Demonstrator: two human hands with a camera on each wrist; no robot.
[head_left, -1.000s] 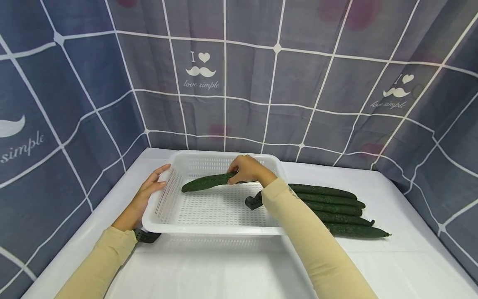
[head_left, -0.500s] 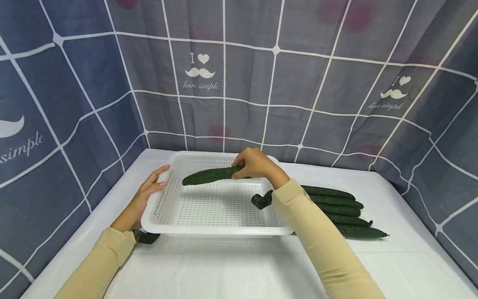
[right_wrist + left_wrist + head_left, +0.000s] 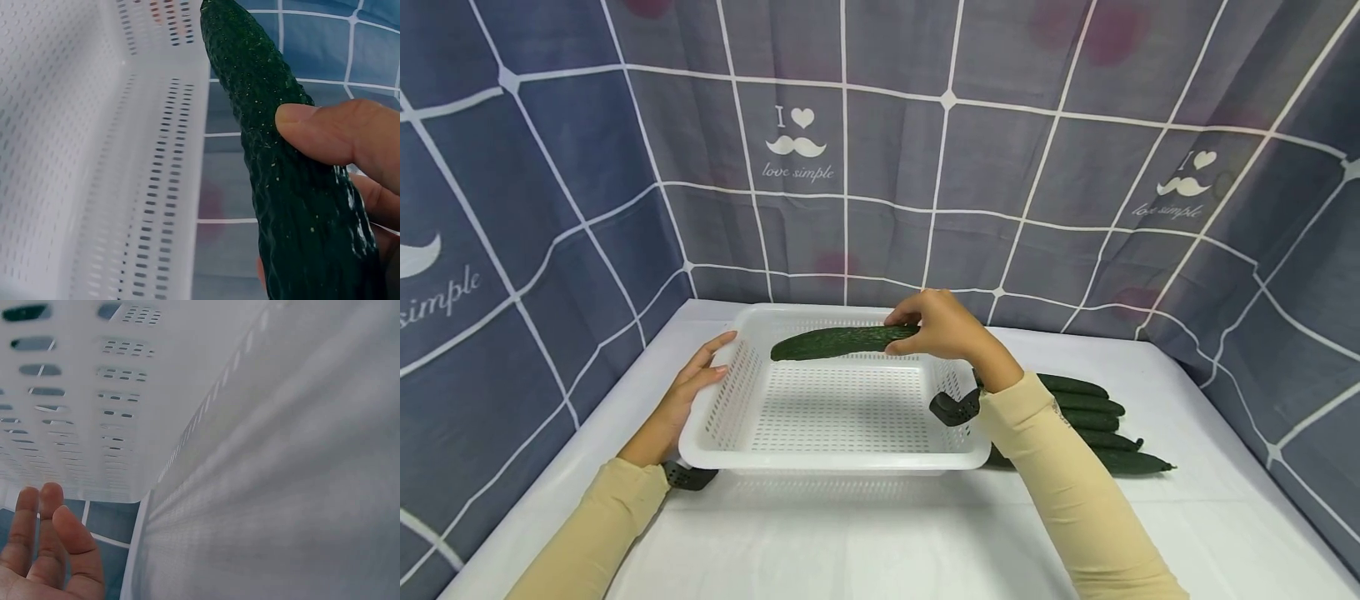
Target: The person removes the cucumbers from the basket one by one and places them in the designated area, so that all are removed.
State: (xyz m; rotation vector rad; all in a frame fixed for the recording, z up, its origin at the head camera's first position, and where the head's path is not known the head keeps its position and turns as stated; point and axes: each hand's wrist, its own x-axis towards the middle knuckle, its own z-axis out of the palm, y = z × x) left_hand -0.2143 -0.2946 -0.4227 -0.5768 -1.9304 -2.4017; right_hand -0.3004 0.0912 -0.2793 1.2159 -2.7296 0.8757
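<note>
My right hand [image 3: 951, 335] grips a dark green, bumpy cucumber [image 3: 823, 343] near one end. It hangs almost level over the back part of a white perforated plastic basket [image 3: 835, 461]. In the right wrist view the thumb [image 3: 331, 131] presses along the cucumber's skin, while the other fingers are mostly hidden behind it. At the basket's left side is my left hand [image 3: 681, 400], fingers extended against the outer wall and rim. The left wrist view shows those fingers [image 3: 78, 540] fairly straight beside the holed wall; whether all of them touch is unclear.
Several cucumbers [image 3: 1093, 419] lie side by side on the white tablecloth [image 3: 1157, 533] right of the basket, partly behind my right sleeve [image 3: 1075, 492]. A grey-blue grid-patterned curtain [image 3: 895, 242] encloses the table at the back and both sides.
My right hand has lifted the cucumber up from lower in the basket and carried it somewhat to the right. The left hand stays at the basket's side.
</note>
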